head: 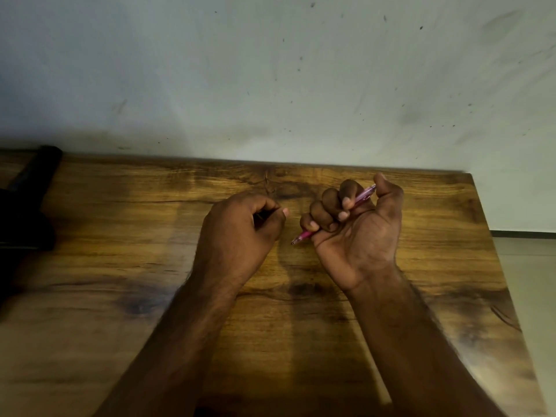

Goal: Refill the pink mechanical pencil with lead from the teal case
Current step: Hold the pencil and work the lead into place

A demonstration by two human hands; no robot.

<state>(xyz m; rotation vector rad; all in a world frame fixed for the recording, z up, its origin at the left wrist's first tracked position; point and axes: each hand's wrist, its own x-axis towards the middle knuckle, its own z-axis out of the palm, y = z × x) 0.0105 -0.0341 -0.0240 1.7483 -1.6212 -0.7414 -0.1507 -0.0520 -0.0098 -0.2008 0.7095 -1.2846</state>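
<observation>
Fingers of the right hand point(358, 233) are curled tight round the translucent pink plastic mechanical pencil point(362, 196), palm turned up toward the camera. The pencil lies slantwise through the fist: its pointed metal tip point(293, 242) sticks out below the little finger, aimed down and toward the left hand, while its rear end shows between the index finger and the raised thumb. The fist is over the brown wood-grain table point(120, 266), in the part of the tabletop nearer the pale, speckled wall point(270, 70) than the near edge.

The left hand point(243, 227) sits just beside the pencil's tip, apart from it, knuckles up. Its fingers are bent inward with the thumb laid along the index finger; a small dark shape shows in the gap under them, but whether it is a held thing or only shadow cannot be told. The teal case cannot be made out anywhere.

At the table's far left edge, well apart from the pencil, lies a dark, blurred object point(27, 200) with a rod-like part running toward the wall.
</observation>
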